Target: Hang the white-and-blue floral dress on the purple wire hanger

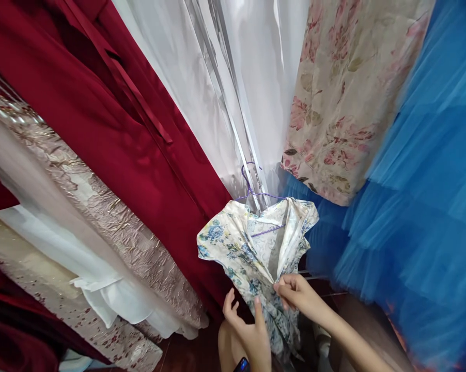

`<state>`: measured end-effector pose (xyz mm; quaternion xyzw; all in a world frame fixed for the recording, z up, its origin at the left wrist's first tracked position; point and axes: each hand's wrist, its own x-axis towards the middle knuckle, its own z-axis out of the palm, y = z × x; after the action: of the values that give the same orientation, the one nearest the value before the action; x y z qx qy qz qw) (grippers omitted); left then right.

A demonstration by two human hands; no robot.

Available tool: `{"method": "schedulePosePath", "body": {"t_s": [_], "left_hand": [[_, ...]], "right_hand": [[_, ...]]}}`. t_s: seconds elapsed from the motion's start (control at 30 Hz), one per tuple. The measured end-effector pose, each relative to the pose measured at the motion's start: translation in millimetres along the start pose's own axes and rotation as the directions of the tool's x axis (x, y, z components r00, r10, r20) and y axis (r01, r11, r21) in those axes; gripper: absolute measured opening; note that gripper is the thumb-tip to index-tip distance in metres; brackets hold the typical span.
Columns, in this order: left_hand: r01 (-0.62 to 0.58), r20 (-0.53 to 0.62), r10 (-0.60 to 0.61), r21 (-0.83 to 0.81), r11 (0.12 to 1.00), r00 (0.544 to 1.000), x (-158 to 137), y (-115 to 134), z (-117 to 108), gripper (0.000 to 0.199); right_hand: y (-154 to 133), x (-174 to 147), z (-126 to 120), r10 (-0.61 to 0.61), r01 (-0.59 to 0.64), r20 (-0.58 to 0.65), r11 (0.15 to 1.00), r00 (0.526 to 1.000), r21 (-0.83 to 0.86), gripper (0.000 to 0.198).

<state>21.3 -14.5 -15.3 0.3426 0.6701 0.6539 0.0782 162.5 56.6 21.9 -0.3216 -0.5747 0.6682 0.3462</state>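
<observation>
A short-sleeved white dress (235,243) with a blue floral print hangs on a thin purple hanger (249,192). Its front neckline is parted, and the pale lining shows inside. At the bottom of that opening, my right hand (295,293) pinches the fabric edge between thumb and fingers. My left hand (250,330) is close to the dress's lower left side, its fingers spread and holding nothing. It is unclear whether the left thumb touches the cloth. A dark watch (243,365) shows on the left wrist.
Long garments hang all around: a dark red one (140,170) and a textured pink one (112,222) on the left, white fabric (171,67) behind, a pink floral one (334,113) and a blue tulle one (422,206) on the right. White strips (236,124) run down to the hanger.
</observation>
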Motion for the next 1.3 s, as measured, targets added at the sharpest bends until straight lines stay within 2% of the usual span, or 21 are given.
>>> {"method": "schedulePosePath", "body": {"t_s": [0.07, 0.13, 0.23, 0.33, 0.47, 0.53, 0.63, 0.67, 0.7, 0.73, 0.77, 0.83, 0.9, 0.93, 0.97, 1.07, 1.1, 1.13, 1.17, 1.2, 1.3], "left_hand": [[-0.103, 0.156, 0.095, 0.044, 0.994, 0.983, -4, 3, 6, 0.048], [-0.094, 0.345, 0.071, 0.05, 0.994, 0.936, -8, 7, 17, 0.029], [-0.101, 0.434, 0.07, 0.048, 0.994, 0.898, -6, 16, 33, 0.016], [-0.228, 0.519, 0.17, 0.049, 0.972, 0.838, 3, 35, 41, 0.017], [-0.406, 0.697, 0.208, 0.13, 0.905, 0.686, 11, 62, 34, 0.022], [-0.492, 0.751, 0.202, 0.183, 0.851, 0.629, 10, 71, 27, 0.025], [-0.595, 0.818, 0.201, 0.2, 0.778, 0.539, 13, 74, 19, 0.03], [-0.61, 0.839, 0.206, 0.176, 0.773, 0.504, 17, 75, 18, 0.03], [-0.605, 0.845, 0.219, 0.147, 0.782, 0.488, 24, 77, 17, 0.028], [-0.58, 0.832, 0.238, 0.119, 0.806, 0.501, 34, 81, 16, 0.026], [-0.539, 0.8, 0.258, 0.095, 0.837, 0.542, 46, 86, 16, 0.024], [-0.431, 0.674, 0.281, 0.062, 0.9, 0.684, 75, 105, 19, 0.029], [-0.395, 0.572, 0.313, 0.02, 0.919, 0.758, 106, 128, 26, 0.039], [-0.418, 0.558, 0.343, 0.008, 0.908, 0.756, 120, 140, 30, 0.042], [-0.469, 0.575, 0.384, -0.001, 0.883, 0.722, 132, 150, 35, 0.04], [-0.62, 0.678, 0.469, -0.024, 0.784, 0.566, 153, 171, 52, 0.025], [-0.639, 0.7, 0.472, -0.029, 0.769, 0.536, 155, 175, 57, 0.023], [-0.64, 0.708, 0.47, -0.033, 0.768, 0.527, 155, 178, 61, 0.024], [-0.627, 0.702, 0.468, -0.038, 0.778, 0.537, 156, 181, 64, 0.025], [-0.606, 0.676, 0.471, -0.046, 0.794, 0.566, 156, 184, 66, 0.025], [-0.539, 0.472, 0.509, -0.083, 0.838, 0.72, 168, 190, 63, 0.024]], "right_hand": [[-1, -3, 4, 0.019, -0.019, -0.016, 1.0, 1.0, 0.018, 0.038], [-4, -4, 6, 0.028, -0.028, -0.017, 0.999, 0.999, 0.03, 0.038], [-19, 2, 2, 0.0, 0.002, -0.039, 0.999, 0.999, 0.052, 0.038], [-57, 22, -10, -0.069, 0.084, -0.13, 0.99, 0.989, 0.111, 0.039], [-124, 65, -22, -0.245, 0.277, -0.226, 0.953, 0.943, 0.125, 0.031], [-149, 84, -20, -0.275, 0.31, -0.232, 0.942, 0.933, 0.128, 0.03], [-165, 97, -11, -0.302, 0.341, -0.247, 0.931, 0.921, 0.132, 0.029], [-167, 96, -8, -0.313, 0.352, -0.249, 0.927, 0.916, 0.128, 0.029], [-166, 94, -7, -0.328, 0.363, -0.247, 0.925, 0.912, 0.112, 0.029], [-165, 91, -6, -0.344, 0.372, -0.24, 0.924, 0.908, 0.085, 0.03], [-163, 86, -6, -0.359, 0.379, -0.229, 0.924, 0.905, 0.05, 0.031], [-158, 78, -7, -0.388, 0.39, -0.195, 0.92, 0.901, -0.029, 0.033], [-154, 72, -10, -0.409, 0.4, -0.157, 0.912, 0.899, -0.087, 0.033], [-152, 71, -11, -0.418, 0.406, -0.141, 0.908, 0.898, -0.105, 0.033], [-151, 71, -12, -0.425, 0.412, -0.127, 0.903, 0.896, -0.12, 0.033], [-146, 77, -15, -0.435, 0.418, -0.12, 0.897, 0.893, -0.141, 0.033], [-143, 80, -17, -0.441, 0.422, -0.131, 0.895, 0.888, -0.146, 0.032], [-140, 83, -18, -0.447, 0.425, -0.149, 0.891, 0.882, -0.159, 0.032], [-135, 86, -18, -0.453, 0.424, -0.171, 0.887, 0.875, -0.18, 0.031], [-129, 88, -19, -0.457, 0.42, -0.189, 0.884, 0.869, -0.206, 0.03], [-106, 91, -18, -0.441, 0.382, -0.196, 0.882, 0.876, -0.277, 0.029]]}}
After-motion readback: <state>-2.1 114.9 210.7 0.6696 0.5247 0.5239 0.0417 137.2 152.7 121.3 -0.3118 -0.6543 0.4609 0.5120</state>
